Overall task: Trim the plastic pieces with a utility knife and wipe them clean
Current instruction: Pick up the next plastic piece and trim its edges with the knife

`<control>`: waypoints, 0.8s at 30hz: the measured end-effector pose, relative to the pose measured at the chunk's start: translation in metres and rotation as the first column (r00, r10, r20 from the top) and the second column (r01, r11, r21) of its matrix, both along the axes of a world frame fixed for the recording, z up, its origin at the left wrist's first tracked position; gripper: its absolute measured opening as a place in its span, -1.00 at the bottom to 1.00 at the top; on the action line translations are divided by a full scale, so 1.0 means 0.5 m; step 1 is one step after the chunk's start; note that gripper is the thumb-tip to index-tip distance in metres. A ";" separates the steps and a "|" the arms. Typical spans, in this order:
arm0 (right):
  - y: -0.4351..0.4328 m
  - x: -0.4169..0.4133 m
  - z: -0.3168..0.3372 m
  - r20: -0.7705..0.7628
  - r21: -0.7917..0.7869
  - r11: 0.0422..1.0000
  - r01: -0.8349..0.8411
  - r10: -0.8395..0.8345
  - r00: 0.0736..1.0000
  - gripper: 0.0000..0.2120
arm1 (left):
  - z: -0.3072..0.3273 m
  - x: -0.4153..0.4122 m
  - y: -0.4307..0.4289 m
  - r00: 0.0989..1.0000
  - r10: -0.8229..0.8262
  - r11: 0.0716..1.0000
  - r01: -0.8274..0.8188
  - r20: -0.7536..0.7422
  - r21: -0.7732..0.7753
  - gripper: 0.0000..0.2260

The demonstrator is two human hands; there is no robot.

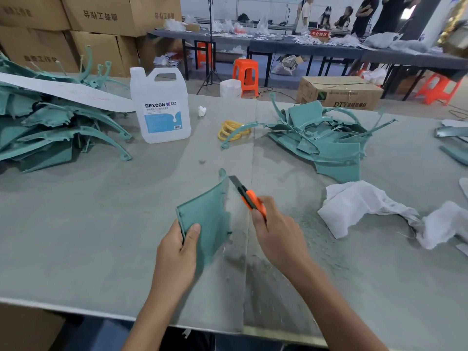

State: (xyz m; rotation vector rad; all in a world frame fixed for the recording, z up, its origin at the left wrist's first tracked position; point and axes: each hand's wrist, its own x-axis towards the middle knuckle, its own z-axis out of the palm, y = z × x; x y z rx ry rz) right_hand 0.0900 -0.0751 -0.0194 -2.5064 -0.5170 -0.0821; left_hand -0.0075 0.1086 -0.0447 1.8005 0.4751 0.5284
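On the grey table point(88, 224), covered with a felt-like sheet, a white jug point(162, 110) with a blue label stands upright. Left of the jug lies a big pile of teal plastic parts point(50, 133) with a long white strip point(63, 91) across it. Right of the jug are some yellow rings point(231, 129), and further right a second heap of teal parts point(321, 138). Just right of the jug, a little behind it, sits a small white wad point(201, 110).

Nearer to the person than the jug, and slightly right of it, the left hand point(177, 249) holds a teal plastic piece point(210, 214) tilted above the table. Its grip is closed on the lower left corner, thumb on the front face and fingers behind. The right hand point(278, 236) has its grip wrapped around an orange utility knife point(249, 196). The blade is out and its tip is at the upper right edge of the piece; real contact cannot be told. A seam in the cover runs under the hands, with small shavings around it. Right of the hands lies a crumpled white cloth point(367, 206).

Behind the jug, stacked cardboard boxes point(101, 21) stand to the left. To the right are an orange stool point(245, 74), a tripod point(210, 59), a carton on the floor point(339, 93) and a long dark bench point(304, 45) with white scraps, where several people stand.
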 end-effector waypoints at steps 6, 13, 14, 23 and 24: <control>0.038 -0.072 0.016 0.065 0.046 0.952 -0.304 0.301 0.952 -0.77 | 0.002 0.002 -0.007 0.999 -0.026 0.992 0.029 0.030 -0.125 -0.89; 0.029 -0.052 0.021 0.160 -0.050 0.950 -0.307 0.311 0.937 -0.70 | -0.009 -0.020 -0.035 0.994 -0.073 0.864 0.106 0.085 -0.492 -0.83; 0.026 -0.041 0.018 0.190 -0.048 0.961 -0.273 0.277 0.942 -0.70 | -0.009 -0.021 -0.034 0.994 -0.054 0.858 0.093 0.092 -0.505 -0.85; -0.077 0.072 -0.003 -0.048 -0.053 0.995 0.089 -0.091 0.995 -0.82 | 0.000 -0.060 -0.034 0.991 -0.064 0.691 0.132 0.121 -0.711 -0.77; -0.073 0.064 -0.001 -0.106 0.081 0.994 0.076 -0.068 0.992 -0.86 | 0.002 -0.062 -0.037 0.989 -0.086 0.653 0.146 0.119 -0.743 -0.74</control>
